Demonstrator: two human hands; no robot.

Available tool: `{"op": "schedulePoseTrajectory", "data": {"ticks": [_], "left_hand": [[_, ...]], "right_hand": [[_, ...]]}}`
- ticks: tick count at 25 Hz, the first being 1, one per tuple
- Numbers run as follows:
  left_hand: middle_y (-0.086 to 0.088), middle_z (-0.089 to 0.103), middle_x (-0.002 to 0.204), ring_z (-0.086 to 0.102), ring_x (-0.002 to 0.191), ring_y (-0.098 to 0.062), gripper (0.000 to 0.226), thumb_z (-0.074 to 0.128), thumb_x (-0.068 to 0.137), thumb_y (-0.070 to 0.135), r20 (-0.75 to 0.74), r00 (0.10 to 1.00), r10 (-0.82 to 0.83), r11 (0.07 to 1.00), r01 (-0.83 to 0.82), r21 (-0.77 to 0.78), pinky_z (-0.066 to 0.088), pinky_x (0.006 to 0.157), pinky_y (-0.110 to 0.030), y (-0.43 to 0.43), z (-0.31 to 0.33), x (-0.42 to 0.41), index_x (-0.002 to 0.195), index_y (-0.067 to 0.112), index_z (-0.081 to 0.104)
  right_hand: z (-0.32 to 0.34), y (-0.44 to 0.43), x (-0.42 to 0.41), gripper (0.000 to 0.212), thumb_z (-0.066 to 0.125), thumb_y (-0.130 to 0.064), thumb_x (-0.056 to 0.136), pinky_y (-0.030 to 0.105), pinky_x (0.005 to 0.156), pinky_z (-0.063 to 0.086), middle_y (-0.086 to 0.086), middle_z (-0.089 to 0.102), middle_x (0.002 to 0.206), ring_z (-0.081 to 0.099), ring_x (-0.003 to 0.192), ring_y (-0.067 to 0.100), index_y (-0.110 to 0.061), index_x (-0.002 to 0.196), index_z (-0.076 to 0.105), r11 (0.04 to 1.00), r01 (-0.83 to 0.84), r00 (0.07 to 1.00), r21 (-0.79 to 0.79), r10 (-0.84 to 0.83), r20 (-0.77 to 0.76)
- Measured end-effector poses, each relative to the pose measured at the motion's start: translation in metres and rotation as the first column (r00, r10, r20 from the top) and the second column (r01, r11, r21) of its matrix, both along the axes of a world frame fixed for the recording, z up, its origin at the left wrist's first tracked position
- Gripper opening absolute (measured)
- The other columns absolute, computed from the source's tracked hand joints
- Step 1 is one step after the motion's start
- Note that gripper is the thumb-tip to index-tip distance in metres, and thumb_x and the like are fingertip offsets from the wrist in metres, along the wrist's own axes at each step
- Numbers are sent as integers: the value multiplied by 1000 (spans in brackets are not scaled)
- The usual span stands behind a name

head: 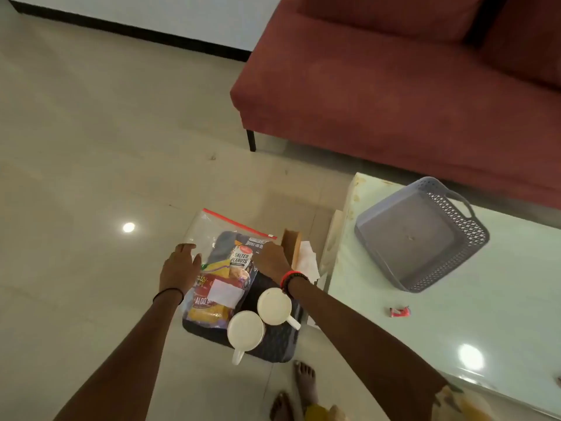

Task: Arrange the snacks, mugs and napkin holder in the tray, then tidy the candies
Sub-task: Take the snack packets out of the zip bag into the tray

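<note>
Currently we list: left hand (179, 265) and right hand (271, 262) grasping zip bag of snacks (223, 268) over dark tray (273, 344); two white mugs (261, 317) at its near edge, liable to topple if bag drags.

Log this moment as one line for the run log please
left hand on zip bag of snacks | right hand on bag | two white mugs in dark tray | grey tray empty on table
</note>
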State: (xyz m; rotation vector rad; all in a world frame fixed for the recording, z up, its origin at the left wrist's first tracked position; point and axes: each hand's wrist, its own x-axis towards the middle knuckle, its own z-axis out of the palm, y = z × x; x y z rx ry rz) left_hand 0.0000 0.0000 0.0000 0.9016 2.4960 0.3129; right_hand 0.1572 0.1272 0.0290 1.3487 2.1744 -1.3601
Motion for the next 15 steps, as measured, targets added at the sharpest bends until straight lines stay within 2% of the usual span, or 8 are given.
{"op": "schedulePoseTrajectory", "data": {"ticks": [3,5,7,9,10,12,15], "left_hand": [[-26,49,135,50,122,-41,49,50,94,24,-59,997,51,998,-53,-30,40,106,-50,-1,-39,-17,133,-4,41],[-25,39,145,39,133,-41,56,44,96,28,2,989,151,985,-150,-87,26,113,-53,-2,-61,-23,141,-3,29],[-23,34,149,33,137,-41,59,40,97,31,101,946,307,949,-296,-110,17,115,-54,1,-79,-31,144,1,23],[-25,44,141,42,129,-44,56,45,95,34,172,908,381,924,-368,-107,23,113,-55,1,-93,-41,138,0,35],[-26,50,134,47,123,-44,52,49,94,34,171,912,374,927,-361,-103,30,109,-54,0,-96,-45,131,-1,43],[-27,59,122,53,113,-43,41,55,91,26,134,923,362,932,-355,-70,39,100,-49,1,-99,-50,118,-5,56],[-27,67,105,58,99,-45,27,55,88,17,75,913,400,917,-398,-37,43,89,-46,0,-93,-53,97,-5,67]], "right_hand": [[-41,0,-18,17,46,-4,92,29,76,41,24,62,116,59,111,35,1,104,57,974,149,989,-172,-146,29],[-65,0,-27,21,46,-5,92,29,77,39,18,58,104,55,101,27,1,109,57,943,230,973,-240,-224,54],[-83,1,-36,32,46,-8,92,30,84,45,14,57,109,55,103,22,3,121,54,899,296,955,-323,-286,80],[-97,1,-40,38,47,-10,93,30,87,50,14,59,124,57,109,23,2,129,50,841,382,922,-384,-374,97],[-101,2,-40,39,47,-10,93,28,80,50,12,59,124,58,106,22,1,130,49,804,427,899,-413,-425,102],[-106,6,-40,38,47,-9,93,25,69,46,7,57,111,55,96,20,2,129,49,774,457,880,-439,-466,94],[-110,8,-39,26,47,-8,94,24,65,45,10,54,100,49,89,19,-6,118,56,793,458,878,-403,-474,66]]}}
